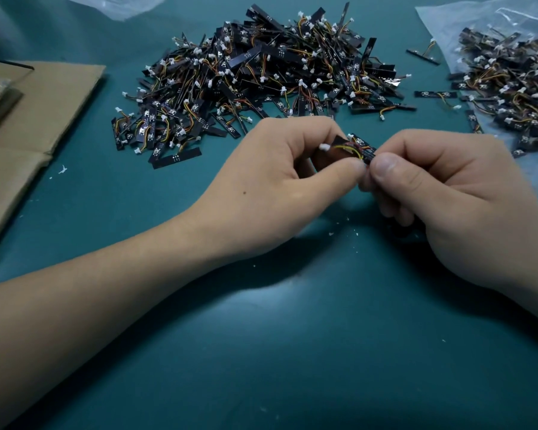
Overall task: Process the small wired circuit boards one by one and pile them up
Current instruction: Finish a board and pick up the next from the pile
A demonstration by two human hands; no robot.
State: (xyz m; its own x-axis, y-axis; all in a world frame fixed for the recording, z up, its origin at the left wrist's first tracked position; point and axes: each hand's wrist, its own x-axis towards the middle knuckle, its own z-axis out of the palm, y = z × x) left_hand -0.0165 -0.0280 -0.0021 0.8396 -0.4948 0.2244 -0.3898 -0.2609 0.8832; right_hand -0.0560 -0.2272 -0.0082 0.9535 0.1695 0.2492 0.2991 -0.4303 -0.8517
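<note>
A small black circuit board [359,148] with yellow and red wires and a white connector [324,147] is held above the green mat between both hands. My left hand [280,181] pinches its left end with thumb and fingers curled round it. My right hand [448,193] pinches its right end, thumb on top. A big pile of similar wired boards [261,79] lies behind the hands. A second pile [516,85] rests on a clear plastic bag at the right.
Flat brown cardboard [38,119] covers the mat's left side. Another clear plastic bag [118,4] lies at the top left. A few stray boards [435,94] lie between the two piles. Small white scraps [331,234] dot the green mat [292,352].
</note>
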